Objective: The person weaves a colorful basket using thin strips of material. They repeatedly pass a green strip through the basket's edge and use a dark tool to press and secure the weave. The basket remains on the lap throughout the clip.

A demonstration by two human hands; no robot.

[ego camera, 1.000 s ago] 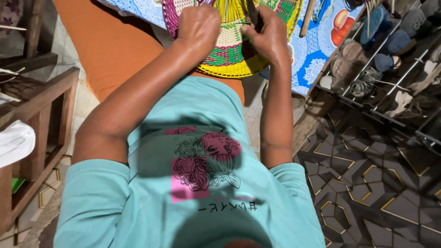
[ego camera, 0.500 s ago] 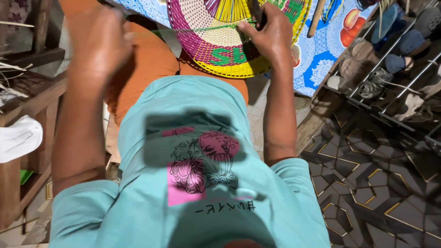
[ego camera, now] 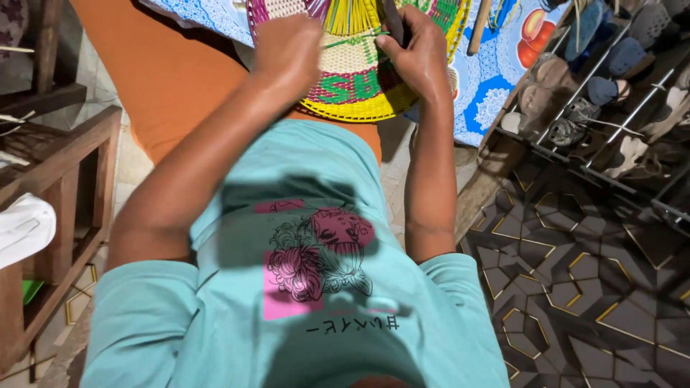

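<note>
At the far left stands a wooden frame [ego camera: 68,194] with a white cloth [ego camera: 21,226] lying on it, well apart from the work. Next comes the orange skirt [ego camera: 172,79] over the person's lap, and on its far edge the left hand [ego camera: 287,50], curled into a closed fist on the woven basket [ego camera: 359,79], seemingly pinching a thin green strand [ego camera: 352,39] that runs across to the other hand.

The basket is round and flat-woven in yellow, cream, pink and green plastic strips, resting tilted against the knees and the blue patterned cloth [ego camera: 496,79]. Its face points toward the person; the loose yellow uprights [ego camera: 352,14] run away from the body, toward the far side, so that is its long direction.

The right hand [ego camera: 417,57] is closed on a dark slim tool [ego camera: 394,21], tip at the weave. This looks like a weaving pass mid-stitch; the next move likely calls for holding the strand taut while the tool opens a gap.

At the right, a shoe rack [ego camera: 611,79] stands above the patterned floor [ego camera: 575,273].
</note>
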